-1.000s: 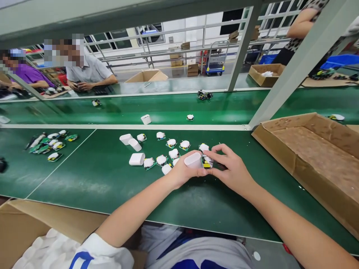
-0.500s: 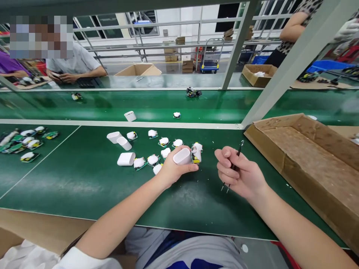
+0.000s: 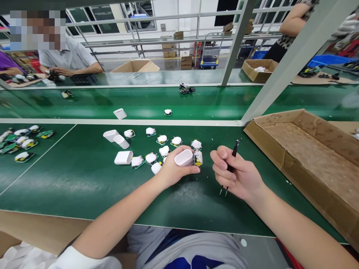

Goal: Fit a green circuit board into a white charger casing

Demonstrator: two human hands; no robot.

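Inside near edge of tabletop [image 3: 92, 186], left grip [image 3: 172, 168] is wrapping white casing [image 3: 184, 158]; right grip [image 3: 238, 173] is clasping black two-pronged tool [image 3: 235, 150]. Casing is looking light, stiff, slick; broad sides probably suiting fingers.

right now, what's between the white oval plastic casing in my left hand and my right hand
Head view: a circuit board with white and yellow parts, then green tabletop before the right hand.

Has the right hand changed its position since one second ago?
Yes. Judged against the large cardboard box, the right hand has moved rightward, closer to that box.
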